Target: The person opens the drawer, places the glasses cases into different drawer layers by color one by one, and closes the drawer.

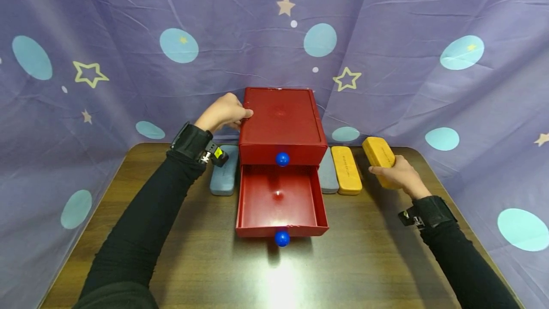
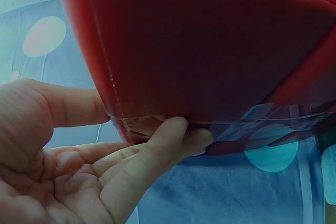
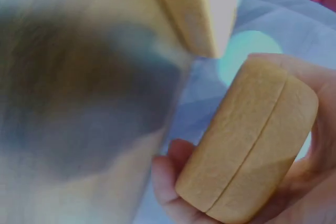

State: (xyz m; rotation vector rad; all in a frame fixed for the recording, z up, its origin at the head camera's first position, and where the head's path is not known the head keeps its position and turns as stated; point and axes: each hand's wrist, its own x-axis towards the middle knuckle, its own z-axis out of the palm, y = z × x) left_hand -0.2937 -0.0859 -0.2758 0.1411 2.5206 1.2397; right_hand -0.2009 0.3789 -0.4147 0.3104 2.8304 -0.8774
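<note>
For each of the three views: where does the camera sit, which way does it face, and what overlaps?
Head: above, facing forward and down at the red drawer box; both sleeves, left hand, right hand.
Left wrist: under the palm, facing the box's side; fingers.
Right wrist: facing the held yellow case.
Shared: box and case appear in head view too.

Left hand (image 1: 224,111) extended forward, fingers relaxed, fingertips pressing; right hand (image 1: 396,174) raised, fingers curled, gripping.

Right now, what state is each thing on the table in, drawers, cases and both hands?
Top drawer: closed.
Bottom drawer: pulled open, nothing inside.
Held yellow case: closed, lifted off the table.
Other yellow case: closed, lying flat.
Left hand: braced on the cabinet.
Right hand: holding the yellow case.
</note>
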